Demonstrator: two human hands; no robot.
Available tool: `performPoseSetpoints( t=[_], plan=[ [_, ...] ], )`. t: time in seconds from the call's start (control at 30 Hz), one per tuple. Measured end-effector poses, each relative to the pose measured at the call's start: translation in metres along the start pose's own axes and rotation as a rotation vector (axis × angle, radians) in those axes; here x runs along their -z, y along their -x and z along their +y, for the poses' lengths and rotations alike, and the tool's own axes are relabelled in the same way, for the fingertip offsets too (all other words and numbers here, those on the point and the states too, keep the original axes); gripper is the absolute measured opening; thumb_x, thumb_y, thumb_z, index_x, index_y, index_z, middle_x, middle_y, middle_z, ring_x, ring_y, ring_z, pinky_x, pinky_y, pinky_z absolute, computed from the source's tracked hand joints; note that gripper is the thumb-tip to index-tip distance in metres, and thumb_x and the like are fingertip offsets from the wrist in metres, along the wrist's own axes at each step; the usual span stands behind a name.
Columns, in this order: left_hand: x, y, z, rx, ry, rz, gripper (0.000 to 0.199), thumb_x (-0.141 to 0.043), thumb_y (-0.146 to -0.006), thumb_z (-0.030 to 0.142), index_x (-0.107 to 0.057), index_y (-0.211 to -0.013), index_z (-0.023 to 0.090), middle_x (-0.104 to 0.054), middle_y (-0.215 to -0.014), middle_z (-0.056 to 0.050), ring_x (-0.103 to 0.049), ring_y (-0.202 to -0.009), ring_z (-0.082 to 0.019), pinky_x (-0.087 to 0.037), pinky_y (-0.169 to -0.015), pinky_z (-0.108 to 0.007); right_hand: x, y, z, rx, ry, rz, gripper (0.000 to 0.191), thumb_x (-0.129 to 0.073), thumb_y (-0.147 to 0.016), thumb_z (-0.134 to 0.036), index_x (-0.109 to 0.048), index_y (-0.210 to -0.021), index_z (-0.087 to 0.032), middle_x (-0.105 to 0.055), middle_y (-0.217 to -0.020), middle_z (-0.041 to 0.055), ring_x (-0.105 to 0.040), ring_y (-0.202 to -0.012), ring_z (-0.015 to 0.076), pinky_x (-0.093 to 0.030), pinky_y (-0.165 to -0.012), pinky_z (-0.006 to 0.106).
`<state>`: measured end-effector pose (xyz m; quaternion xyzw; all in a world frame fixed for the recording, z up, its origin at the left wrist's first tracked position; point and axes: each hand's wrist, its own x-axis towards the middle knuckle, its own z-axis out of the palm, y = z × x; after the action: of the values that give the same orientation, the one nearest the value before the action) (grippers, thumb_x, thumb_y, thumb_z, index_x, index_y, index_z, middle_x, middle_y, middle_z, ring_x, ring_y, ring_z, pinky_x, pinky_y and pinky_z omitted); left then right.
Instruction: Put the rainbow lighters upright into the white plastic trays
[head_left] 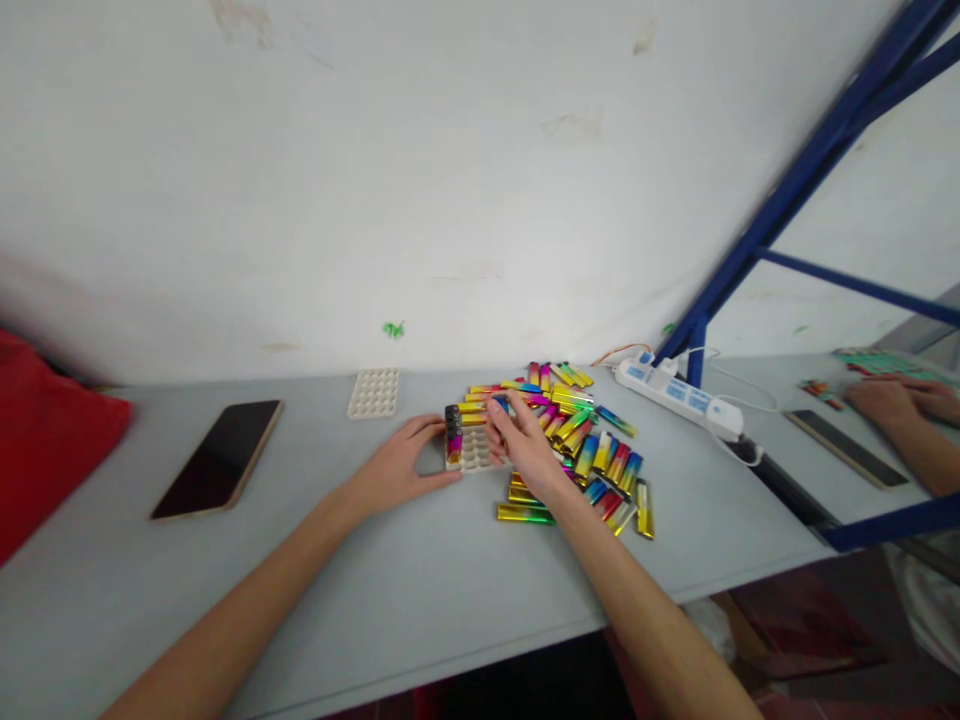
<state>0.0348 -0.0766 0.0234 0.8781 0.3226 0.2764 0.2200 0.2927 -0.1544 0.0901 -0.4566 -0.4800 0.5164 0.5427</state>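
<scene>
Lighters in bright metallic colours [589, 458] lie loose in a heap to the right of and behind a white holed tray [474, 455] on the grey surface [352, 610], while a short row of upright lighters [454, 446] with dark tops stands along the tray's left edge. Work looks to be at an early stage: only that 1 row is clearly seated, many holes beside it show bare, and most of the lighters are outside the tray, though the right part of it is hidden. The right hand [519, 432] pinches 1 lighter with a blue end [501, 403] above the tray's right side; the left hand [405, 464] is spread around the tray's left end, thumb at the near corner and fingers beside the standing row, seemingly steadying it rather than clenched. Another holed tray [373, 392], with no lighters standing in it, lies behind and to the left, near the wall [450, 200]. Between the trays and the black-screened phone [217, 460] there is open room, and the near strip up to the front edge is bare apart from the forearms. Movement to the right looks tighter: the heap spreads there, with a white power strip [679, 393] and a blue metal frame [757, 225] beyond it.
</scene>
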Motion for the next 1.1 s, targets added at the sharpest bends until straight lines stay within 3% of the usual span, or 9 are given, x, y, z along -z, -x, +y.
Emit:
performPoseSetpoints(
  t=[0.1, 0.23, 0.4, 0.53, 0.7, 0.87, 0.97, 1.1],
  plan=[
    [0.001, 0.0, -0.001, 0.003, -0.003, -0.008, 0.078, -0.092, -0.105, 0.084, -0.084, -0.157, 0.027, -0.081, -0.175, -0.017, -0.078, -0.161, -0.045, -0.062, -0.145, -0.064, -0.004, 0.001, 0.003, -0.081, -0.036, -0.017, 0.085, -0.085, -0.085, -0.112, -0.059, -0.099, -0.033, -0.036, -0.068, -0.0124, -0.029, -0.056, 0.0133, -0.027, -0.052, 0.027],
    [0.001, 0.001, -0.002, 0.011, -0.003, -0.016, 0.082, -0.09, -0.104, 0.088, -0.084, -0.158, 0.028, -0.08, -0.175, -0.017, -0.078, -0.162, -0.046, -0.062, -0.145, -0.063, -0.006, 0.0, 0.006, -0.197, -0.013, -0.016, 0.095, -0.054, -0.093, -0.125, -0.048, -0.076, -0.032, -0.03, -0.063, -0.0083, -0.024, -0.056, 0.0143, -0.021, -0.052, 0.029],
    [0.001, 0.001, -0.002, 0.011, -0.003, -0.011, 0.083, -0.092, -0.103, 0.089, -0.084, -0.159, 0.028, -0.08, -0.176, -0.017, -0.078, -0.162, -0.046, -0.062, -0.146, -0.063, -0.011, 0.0, 0.011, -0.168, 0.054, 0.055, 0.083, -0.05, -0.115, -0.097, -0.043, -0.064, -0.032, -0.036, -0.055, -0.004, -0.031, -0.053, 0.0169, -0.029, -0.052, 0.031],
    [0.002, 0.0, -0.002, 0.008, -0.011, -0.018, 0.084, -0.091, -0.103, 0.089, -0.084, -0.159, 0.027, -0.081, -0.175, -0.017, -0.078, -0.162, -0.045, -0.062, -0.145, -0.062, -0.013, 0.0, 0.015, -0.162, 0.106, 0.08, 0.076, -0.047, -0.122, -0.073, -0.041, -0.059, -0.032, -0.035, -0.051, -0.0044, -0.031, -0.051, 0.0166, -0.029, -0.052, 0.031],
    [0.0, 0.0, -0.004, 0.005, -0.004, -0.019, 0.083, -0.09, -0.105, 0.088, -0.083, -0.159, 0.026, -0.08, -0.175, -0.018, -0.078, -0.162, -0.045, -0.061, -0.146, -0.063, -0.013, -0.001, 0.018, -0.181, 0.118, 0.081, 0.073, -0.044, -0.126, -0.066, -0.042, -0.062, -0.031, -0.035, -0.053, -0.005, -0.029, -0.053, 0.0158, -0.028, -0.053, 0.03],
    [-0.001, 0.001, -0.005, 0.001, -0.012, -0.011, 0.08, -0.092, -0.104, 0.085, -0.084, -0.158, 0.026, -0.081, -0.174, -0.017, -0.078, -0.161, -0.045, -0.063, -0.144, -0.062, -0.012, -0.003, 0.02, -0.158, 0.077, 0.076, 0.086, -0.044, -0.117, -0.104, -0.057, -0.074, -0.03, -0.039, -0.059, -0.0054, -0.034, -0.055, 0.0176, -0.029, -0.055, 0.033],
    [0.0, 0.001, -0.002, -0.002, -0.014, -0.017, 0.078, -0.094, -0.105, 0.082, -0.084, -0.159, 0.028, -0.08, -0.175, -0.016, -0.078, -0.162, -0.045, -0.063, -0.144, -0.062, -0.007, 0.0, 0.022, -0.009, 0.169, 0.076, 0.088, -0.042, -0.115, -0.109, -0.069, -0.092, -0.029, -0.054, -0.07, -0.0025, -0.048, -0.062, 0.021, -0.041, -0.06, 0.035],
    [0.0, 0.001, 0.0, -0.01, -0.026, -0.009, 0.076, -0.096, -0.105, 0.078, -0.084, -0.159, 0.027, -0.081, -0.174, -0.016, -0.079, -0.16, -0.045, -0.063, -0.143, -0.062, 0.0, 0.004, 0.023, 0.264, 0.463, 0.078, 0.063, -0.055, -0.125, -0.086, -0.074, -0.108, -0.028, -0.077, -0.098, 0.0056, -0.071, -0.091, 0.0272, -0.061, -0.085, 0.039]
  ],
)
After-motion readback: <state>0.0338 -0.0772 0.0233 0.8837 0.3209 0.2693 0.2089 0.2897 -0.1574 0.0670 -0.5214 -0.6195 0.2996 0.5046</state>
